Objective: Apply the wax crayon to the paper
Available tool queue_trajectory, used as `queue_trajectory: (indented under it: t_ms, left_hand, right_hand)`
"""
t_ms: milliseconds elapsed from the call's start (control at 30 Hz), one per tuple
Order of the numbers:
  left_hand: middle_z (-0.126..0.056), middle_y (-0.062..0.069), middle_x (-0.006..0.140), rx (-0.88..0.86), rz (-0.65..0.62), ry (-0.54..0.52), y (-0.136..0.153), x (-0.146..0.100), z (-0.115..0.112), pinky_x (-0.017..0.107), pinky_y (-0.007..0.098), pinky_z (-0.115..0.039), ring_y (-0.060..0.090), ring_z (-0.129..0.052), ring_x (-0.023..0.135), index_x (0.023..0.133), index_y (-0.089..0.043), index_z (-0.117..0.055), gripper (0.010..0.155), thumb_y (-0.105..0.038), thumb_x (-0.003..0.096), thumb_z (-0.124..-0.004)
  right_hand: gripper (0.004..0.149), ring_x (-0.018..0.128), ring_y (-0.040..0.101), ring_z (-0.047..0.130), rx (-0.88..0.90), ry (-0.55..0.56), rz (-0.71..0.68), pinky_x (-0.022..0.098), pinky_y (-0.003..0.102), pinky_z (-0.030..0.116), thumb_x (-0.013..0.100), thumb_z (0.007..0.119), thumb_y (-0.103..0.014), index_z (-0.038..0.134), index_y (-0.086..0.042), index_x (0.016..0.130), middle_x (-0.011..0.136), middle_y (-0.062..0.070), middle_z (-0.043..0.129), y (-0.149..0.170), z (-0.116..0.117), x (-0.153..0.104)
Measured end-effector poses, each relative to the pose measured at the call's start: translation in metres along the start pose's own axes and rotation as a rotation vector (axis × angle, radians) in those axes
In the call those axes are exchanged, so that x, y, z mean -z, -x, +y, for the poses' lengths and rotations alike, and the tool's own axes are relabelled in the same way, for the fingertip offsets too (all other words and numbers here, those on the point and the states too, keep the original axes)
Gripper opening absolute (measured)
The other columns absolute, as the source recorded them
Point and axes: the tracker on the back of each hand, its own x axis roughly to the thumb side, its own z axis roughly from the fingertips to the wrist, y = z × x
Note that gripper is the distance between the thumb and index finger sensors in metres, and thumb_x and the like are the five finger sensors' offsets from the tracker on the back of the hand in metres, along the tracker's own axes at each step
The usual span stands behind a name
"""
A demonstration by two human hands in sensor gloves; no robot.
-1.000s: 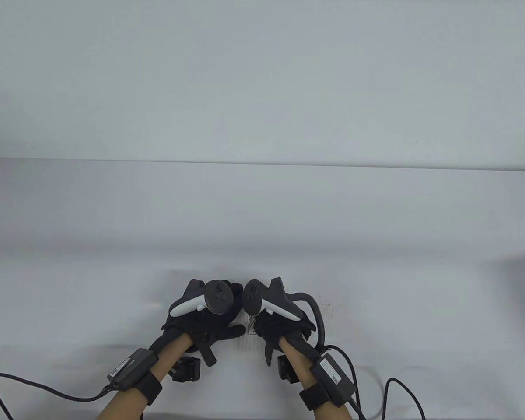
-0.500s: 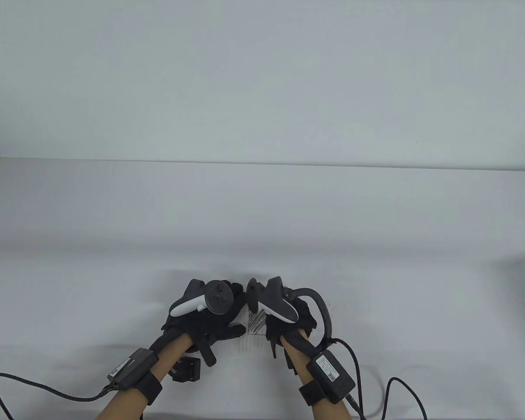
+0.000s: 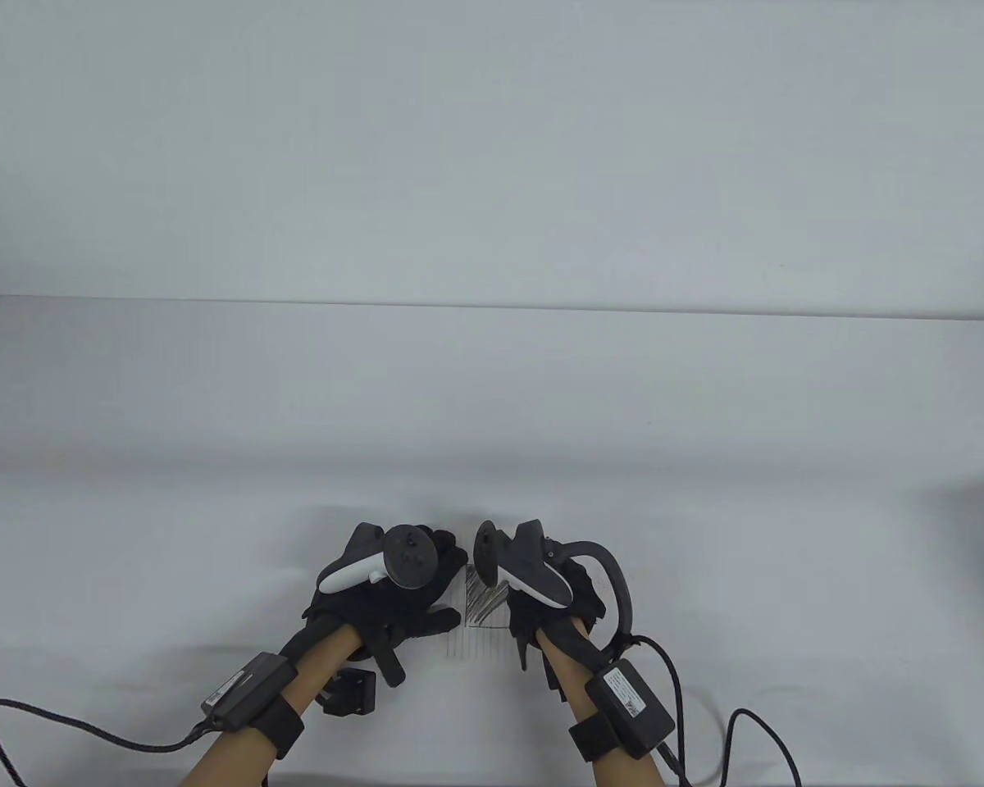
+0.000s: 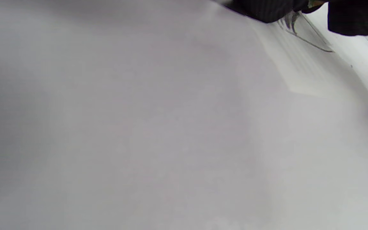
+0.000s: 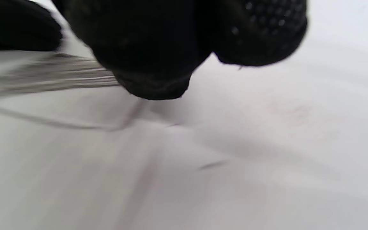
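Observation:
A small white paper lies on the white table between my hands, with dark crayon strokes across its upper part. My left hand rests on the paper's left edge with thumb and fingers spread. My right hand has its fingers bunched down on the paper at the strokes' right end. The crayon is hidden inside them. In the right wrist view my fingertips touch the sheet beside the strokes. The left wrist view shows the paper and both gloves at the top edge.
Black cables run from both wrist units along the table's front edge. A small black block sits under my left wrist. The table's back edge meets a plain wall. Faint specks lie right of my right hand.
My right hand has slid to the right across the paper, leaving more dark strokes showing between the hands. My left hand has stayed in place.

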Motion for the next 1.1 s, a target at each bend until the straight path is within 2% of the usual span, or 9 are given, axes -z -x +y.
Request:
queue_trajectory:
  t_ms: [100,233,333,467,633,733,867,1033,1100]
  left_hand:
    - [0.023,-0.021,0.11,0.0,-0.001,0.001,0.0,0.0,0.0,0.068,0.048,0.025,0.01,0.031,0.102,0.104,-0.045,0.008,0.078,-0.056,0.0568,-0.053]
    - [0.023,-0.021,0.11,0.0,-0.001,-0.001,0.0,0.0,0.0,0.068,0.049,0.025,0.011,0.031,0.102,0.104,-0.045,0.008,0.078,-0.056,0.0568,-0.053]
    - [0.023,-0.021,0.11,0.0,-0.001,0.001,0.0,0.0,0.0,0.068,0.049,0.025,0.011,0.031,0.102,0.104,-0.045,0.009,0.078,-0.056,0.0568,-0.053]
    - [0.023,-0.021,0.109,-0.003,-0.002,0.002,0.0,0.0,0.0,0.068,0.048,0.025,0.01,0.031,0.102,0.104,-0.045,0.009,0.078,-0.056,0.0568,-0.053]
    - [0.023,-0.021,0.11,-0.003,-0.003,0.001,0.0,0.0,0.0,0.068,0.048,0.025,0.011,0.031,0.102,0.104,-0.045,0.008,0.078,-0.056,0.0569,-0.053]
    - [0.023,-0.021,0.109,-0.005,-0.003,0.003,0.0,0.0,0.0,0.068,0.048,0.025,0.011,0.031,0.102,0.104,-0.045,0.009,0.078,-0.056,0.0569,-0.053]
    - [0.023,-0.022,0.109,-0.01,-0.005,0.005,0.0,0.0,0.0,0.067,0.048,0.025,0.01,0.031,0.101,0.104,-0.045,0.009,0.078,-0.056,0.0567,-0.053]
    - [0.023,-0.022,0.109,-0.008,-0.004,0.005,0.0,0.0,0.0,0.068,0.048,0.025,0.011,0.031,0.102,0.104,-0.045,0.009,0.078,-0.056,0.0568,-0.053]
    - [0.023,-0.022,0.109,-0.009,-0.005,0.005,0.0,0.0,0.0,0.067,0.048,0.025,0.01,0.031,0.102,0.104,-0.045,0.009,0.078,-0.056,0.0568,-0.053]
  right_hand:
    - [0.042,0.019,0.004,0.095,0.111,-0.183,-0.067,0.023,0.029,0.085,0.052,0.076,-0.032,0.079,-0.007,0.086,0.05,0.007,0.099,-0.013,0.003,-0.004]
    - [0.04,0.018,0.002,0.094,-0.062,-0.032,0.113,0.021,0.027,0.085,0.052,0.076,-0.033,0.081,-0.011,0.084,0.049,0.005,0.099,0.003,-0.002,0.006]
    - [0.04,0.017,0.002,0.094,-0.114,0.053,0.087,0.021,0.027,0.086,0.052,0.076,-0.033,0.082,-0.01,0.084,0.048,0.005,0.099,-0.004,-0.001,0.001]
    - [0.04,0.018,0.002,0.094,0.1,-0.237,-0.141,0.021,0.027,0.085,0.052,0.076,-0.033,0.081,-0.009,0.085,0.048,0.006,0.099,-0.023,0.002,-0.008]
    - [0.039,0.017,0.001,0.093,-0.152,-0.038,0.149,0.02,0.027,0.085,0.052,0.076,-0.033,0.082,-0.01,0.083,0.047,0.005,0.1,-0.002,-0.002,0.004]
    - [0.04,0.017,0.001,0.093,-0.138,0.011,0.091,0.02,0.026,0.086,0.052,0.076,-0.033,0.082,-0.01,0.083,0.047,0.005,0.099,-0.003,-0.002,0.0]
    - [0.04,0.017,0.003,0.094,0.072,-0.262,-0.059,0.021,0.028,0.085,0.053,0.076,-0.032,0.08,-0.007,0.084,0.047,0.007,0.099,-0.017,0.002,-0.005]
    - [0.039,0.016,0.001,0.093,-0.16,-0.034,0.192,0.02,0.027,0.085,0.052,0.076,-0.033,0.082,-0.009,0.083,0.046,0.005,0.099,0.004,-0.002,0.003]
    - [0.04,0.016,0.001,0.093,-0.156,-0.008,0.154,0.02,0.026,0.085,0.052,0.076,-0.033,0.082,-0.009,0.083,0.046,0.005,0.099,0.002,-0.002,0.001]
